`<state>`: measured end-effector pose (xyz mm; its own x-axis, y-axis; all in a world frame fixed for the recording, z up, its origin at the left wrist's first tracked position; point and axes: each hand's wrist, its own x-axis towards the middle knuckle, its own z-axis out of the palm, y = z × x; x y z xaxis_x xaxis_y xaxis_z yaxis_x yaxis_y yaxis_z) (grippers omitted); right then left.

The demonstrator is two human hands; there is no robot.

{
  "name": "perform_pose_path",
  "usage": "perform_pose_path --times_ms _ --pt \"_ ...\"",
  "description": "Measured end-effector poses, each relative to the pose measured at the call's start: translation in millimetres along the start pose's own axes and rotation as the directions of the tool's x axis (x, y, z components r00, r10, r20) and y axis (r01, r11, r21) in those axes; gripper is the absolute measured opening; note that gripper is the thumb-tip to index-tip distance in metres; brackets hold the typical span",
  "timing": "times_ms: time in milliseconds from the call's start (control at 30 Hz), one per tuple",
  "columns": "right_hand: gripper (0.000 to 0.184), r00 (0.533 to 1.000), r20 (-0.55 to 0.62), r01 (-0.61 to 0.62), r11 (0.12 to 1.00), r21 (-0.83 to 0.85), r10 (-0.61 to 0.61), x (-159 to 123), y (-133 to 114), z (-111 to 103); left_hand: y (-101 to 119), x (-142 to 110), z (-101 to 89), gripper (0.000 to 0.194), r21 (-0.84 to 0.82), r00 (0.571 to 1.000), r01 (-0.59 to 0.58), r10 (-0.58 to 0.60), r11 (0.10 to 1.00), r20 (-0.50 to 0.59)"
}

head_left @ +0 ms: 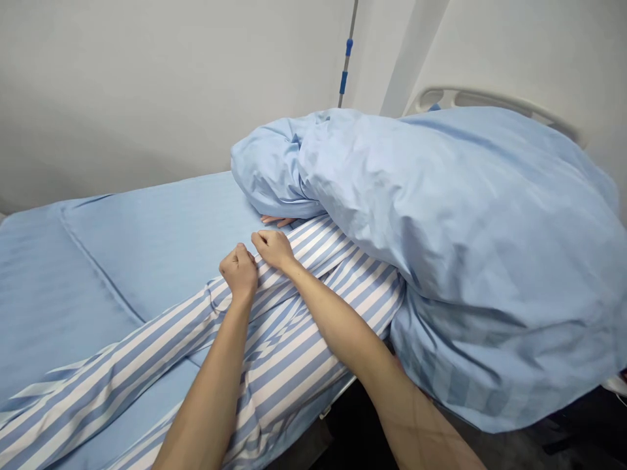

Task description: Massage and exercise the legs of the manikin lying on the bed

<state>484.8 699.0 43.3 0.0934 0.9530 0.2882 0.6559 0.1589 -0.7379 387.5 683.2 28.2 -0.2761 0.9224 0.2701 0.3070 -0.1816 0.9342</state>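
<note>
My left hand (239,269) is closed in a fist against the far leg of the blue-and-white striped trousers (304,333), close to the knee. My right hand (274,248), also a fist, sits just beside it, a little higher on the same thigh. No cloth shows pinched in either fist. The trousers are on a figure lying along the bed, legs stretched toward the lower left. A light blue quilt (441,196) is bunched over the figure's upper body and hides it. Some fingers of the lying figure's hand (277,221) peek from under the quilt's edge.
The bed (161,215) has a light blue sheet and stands along a pale wall. A pale headboard (494,98) rises behind the quilt. A metal pole with blue fittings (343,81) stands at the back. The quilt hangs over the near bed edge at right.
</note>
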Motion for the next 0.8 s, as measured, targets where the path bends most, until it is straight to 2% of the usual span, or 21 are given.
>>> perform_pose_path --times_ms 100,167,300,400,467,533,633,733,800 --pt "0.040 1.000 -0.010 -0.009 0.999 0.045 0.009 2.0 0.6 1.5 8.9 6.4 6.5 0.043 -0.101 0.999 0.052 -0.052 0.993 0.004" --pt "0.042 1.000 -0.024 -0.012 0.996 0.084 0.014 3.6 1.0 0.9 15.7 9.5 13.9 0.042 -0.115 0.999 0.040 -0.040 0.993 -0.002" --pt "0.044 0.997 -0.073 -0.020 0.992 0.123 0.029 3.2 4.2 2.3 21.2 5.8 27.7 0.043 0.028 0.996 -0.019 0.021 0.999 -0.083" --pt "0.043 0.994 -0.104 -0.030 0.999 0.036 0.034 0.3 3.1 4.0 19.1 -0.4 30.7 0.044 0.151 0.986 -0.038 0.061 0.988 -0.154" --pt "0.041 0.995 -0.091 -0.042 0.998 -0.043 0.037 -0.3 -2.0 0.8 17.7 -2.4 29.8 0.044 0.161 0.984 -0.026 0.053 0.987 -0.168" --pt "0.038 0.999 -0.029 -0.022 0.991 -0.130 0.018 1.6 -9.5 -7.9 16.7 -2.6 28.7 0.043 0.138 0.987 -0.020 0.042 0.990 -0.157" --pt "0.036 0.996 0.053 0.085 0.969 -0.231 -0.074 7.7 -17.4 -25.6 15.5 -1.6 29.1 0.043 0.118 0.994 -0.037 0.048 0.992 -0.093" --pt "0.041 0.990 0.041 0.141 0.959 -0.244 -0.135 12.0 -10.2 -35.2 14.1 -1.0 30.9 0.044 0.117 0.995 -0.060 0.068 0.991 -0.068" --pt "0.043 0.998 0.010 0.069 0.966 -0.247 -0.068 12.1 2.0 -33.9 13.5 -1.5 31.8 0.045 0.125 0.994 -0.066 0.075 0.990 -0.074"
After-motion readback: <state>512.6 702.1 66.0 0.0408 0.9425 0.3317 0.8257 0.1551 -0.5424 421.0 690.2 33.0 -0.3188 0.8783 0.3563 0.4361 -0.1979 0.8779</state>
